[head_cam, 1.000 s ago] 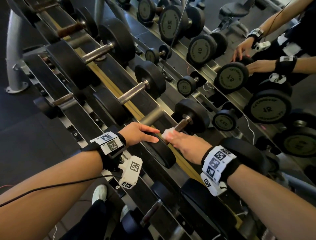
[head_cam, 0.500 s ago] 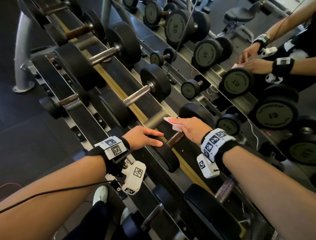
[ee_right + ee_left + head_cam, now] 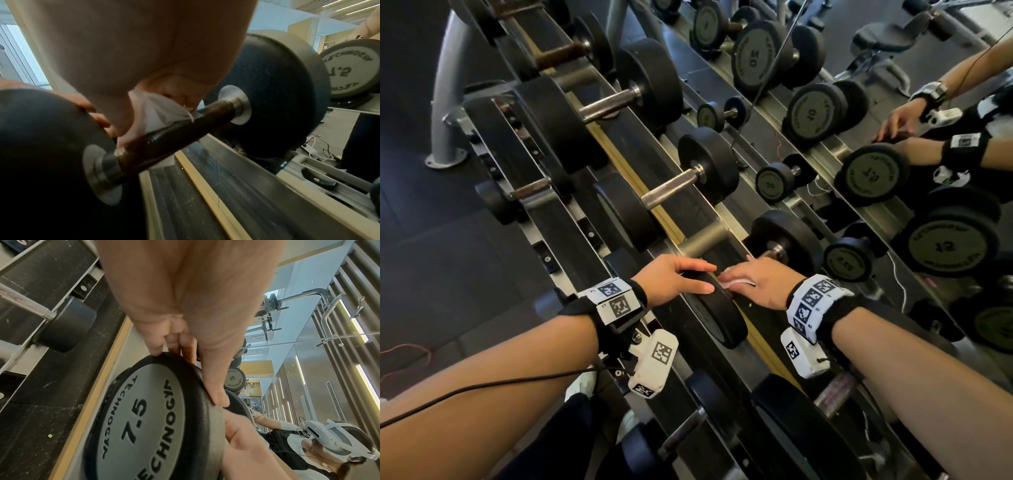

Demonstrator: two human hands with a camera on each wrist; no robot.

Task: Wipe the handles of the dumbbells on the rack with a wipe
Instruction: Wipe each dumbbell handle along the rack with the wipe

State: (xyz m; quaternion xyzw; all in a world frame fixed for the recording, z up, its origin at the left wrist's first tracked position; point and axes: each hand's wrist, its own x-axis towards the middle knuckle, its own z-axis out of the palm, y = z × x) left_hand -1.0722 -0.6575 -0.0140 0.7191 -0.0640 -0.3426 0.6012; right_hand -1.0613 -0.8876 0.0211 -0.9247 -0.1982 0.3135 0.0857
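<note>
The 7.5 dumbbell (image 3: pixel 717 317) lies across the rack's top tier (image 3: pixel 619 150). My left hand (image 3: pixel 702 277) rests with straight fingers over the rim of its near weight head (image 3: pixel 144 418); the thumb lies along that rim. My right hand (image 3: pixel 732 274) pinches a crumpled white wipe (image 3: pixel 738 282) and presses it onto the dark handle (image 3: pixel 174 134) close to the near head. In the right wrist view the wipe (image 3: pixel 158 110) is bunched between thumb and fingers, on top of the bar. The far head (image 3: pixel 787 240) and a short bare stretch of handle show beyond my knuckles.
A larger dumbbell with a steel handle (image 3: pixel 674 186) sits one cradle to the left, and another handle (image 3: pixel 835 390) lies under my right forearm. A mirror behind the rack shows reflected hands (image 3: pixel 904 120) and weights. A grey rack leg (image 3: pixel 445 102) stands far left.
My right hand slid with the wipe along the handle toward the far head, then back to the near end. The left hand stayed on the near head.
</note>
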